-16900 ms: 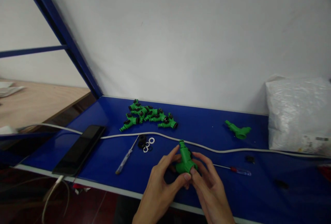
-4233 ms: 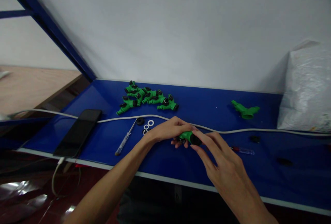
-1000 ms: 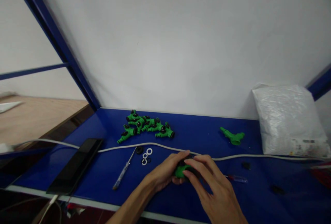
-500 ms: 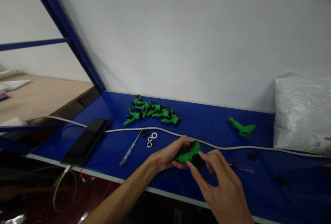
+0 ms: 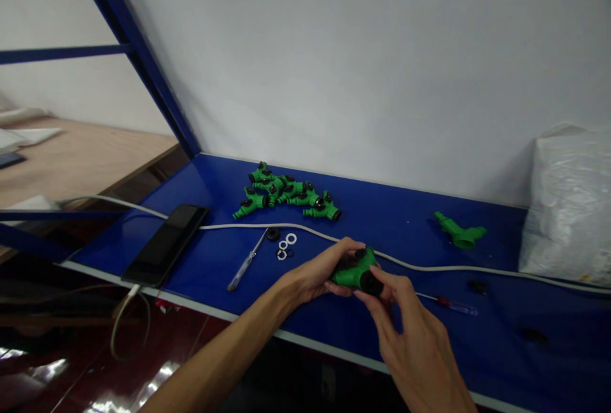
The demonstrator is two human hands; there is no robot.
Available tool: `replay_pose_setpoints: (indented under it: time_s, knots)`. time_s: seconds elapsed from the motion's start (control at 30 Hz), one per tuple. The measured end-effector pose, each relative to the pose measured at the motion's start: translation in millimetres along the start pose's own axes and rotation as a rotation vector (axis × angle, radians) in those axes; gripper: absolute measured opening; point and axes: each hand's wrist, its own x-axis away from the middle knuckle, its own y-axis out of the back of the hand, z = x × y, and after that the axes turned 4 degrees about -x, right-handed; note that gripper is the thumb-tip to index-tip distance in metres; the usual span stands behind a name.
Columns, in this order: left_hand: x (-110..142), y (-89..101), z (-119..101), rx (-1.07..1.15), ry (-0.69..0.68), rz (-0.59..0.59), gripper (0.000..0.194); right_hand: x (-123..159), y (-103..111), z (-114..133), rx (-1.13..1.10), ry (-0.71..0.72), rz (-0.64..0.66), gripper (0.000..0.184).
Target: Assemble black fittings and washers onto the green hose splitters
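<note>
A green Y-shaped hose splitter [image 5: 356, 273] is held over the front of the blue bench. My left hand [image 5: 324, 271] wraps around its body from the left. The thumb and fingers of my right hand [image 5: 405, 311] pinch the black collar [image 5: 371, 282] at its near right end. Right of my hands lies a screwdriver with a clear and red handle [image 5: 456, 305]. Farther back on the right rests a bare green splitter body [image 5: 462, 233], without black parts showing. Several green splitters with black valves [image 5: 286, 190] lie in a cluster toward the wall.
A clear-handled screwdriver [image 5: 243, 272] lies left of my hands, beside white rings [image 5: 291, 238] and a black ring [image 5: 273, 233]. A phone [image 5: 167, 244] sits further left. A white cable [image 5: 429, 268] crosses the bench [image 5: 382, 209]. A plastic-wrapped bag [image 5: 568, 203] stands at right.
The view has shifted, so the bench items appear slightly right and higher. My left hand still holds the splitter, and my right fingers have shifted their grip around the black collar.
</note>
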Motion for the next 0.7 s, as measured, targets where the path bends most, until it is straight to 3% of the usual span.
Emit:
replay_pose_setpoints:
  time_s: [0.13,0.2,0.27,0.4,0.5,0.7]
  knots:
    - [1,-2.6,-1,-0.014,-0.03,-0.045,0.041,1,-9,11,-0.089,-0.206,-0.048,0.031]
    - [1,-3.4,-1,-0.021,-0.026,-0.033,0.042,3,-9,12,-0.136,-0.244,-0.052,0.031]
    - [0,-3.5,0,-0.022,-0.011,-0.037,0.041,4,-7,11,-0.131,-0.191,-0.04,0.031]
    - [-1,-2.7,1,-0.022,-0.011,-0.041,0.041,1,1,4,-0.004,0.052,-0.022,0.028]
    - [0,-2.5,1,-0.059,-0.022,-0.039,0.043,1,1,1,0.036,0.094,-0.043,0.026]
    - [1,-6.7,-1,-0.157,-0.091,-0.077,0.041,4,-12,9,-0.054,-0.163,-0.131,0.033]
